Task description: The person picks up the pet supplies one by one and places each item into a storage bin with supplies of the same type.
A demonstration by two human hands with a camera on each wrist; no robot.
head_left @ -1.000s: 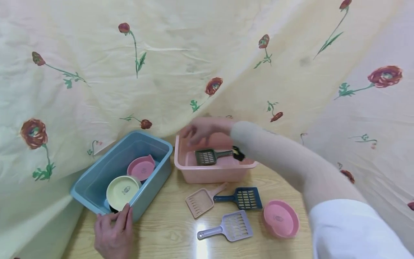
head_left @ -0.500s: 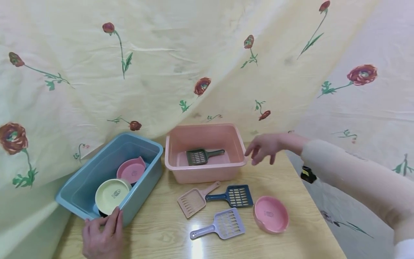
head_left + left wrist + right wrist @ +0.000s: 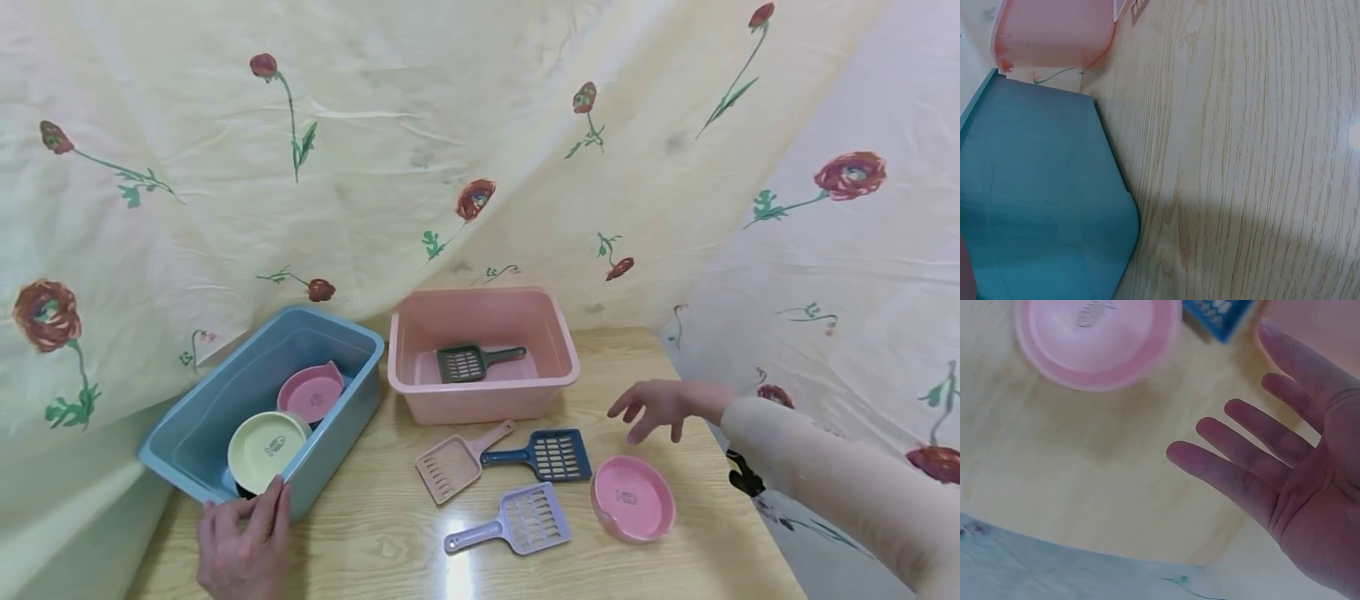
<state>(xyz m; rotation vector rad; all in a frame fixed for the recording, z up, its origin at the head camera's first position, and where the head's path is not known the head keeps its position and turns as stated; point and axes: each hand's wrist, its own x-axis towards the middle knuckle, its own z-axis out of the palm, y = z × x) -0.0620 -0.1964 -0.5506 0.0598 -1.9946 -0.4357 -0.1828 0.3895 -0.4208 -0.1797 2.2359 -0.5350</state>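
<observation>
My left hand (image 3: 243, 542) grips the near rim of the blue plastic bin (image 3: 345, 433), its fingertips at the edge. Inside that bin, a cream bowl (image 3: 262, 454) with a fish print leans beside a pink bowl (image 3: 313, 393); something dark shows under the cream one. The left wrist view shows mostly the bin's outer wall (image 3: 1047, 187). With fingers spread and nothing held, my right hand (image 3: 660, 408) hovers over the table, just beyond another pink bowl (image 3: 636, 500). The right wrist view shows its palm and separated fingers (image 3: 1229, 481) apart from that bowl.
A pink bin (image 3: 480, 404) at the back holds a dark green slotted litter scoop (image 3: 462, 364). Before it lie a beige-pink scoop (image 3: 450, 467), a navy scoop (image 3: 558, 456) and a lavender scoop (image 3: 532, 518). Flowered cloth (image 3: 375, 167) hangs behind the wooden table (image 3: 375, 550).
My right hand has moved from over the pink bin rightward and then down towards the pink bowl on the table. The left hand stays at the blue bin's rim. The head view shifted slightly.
</observation>
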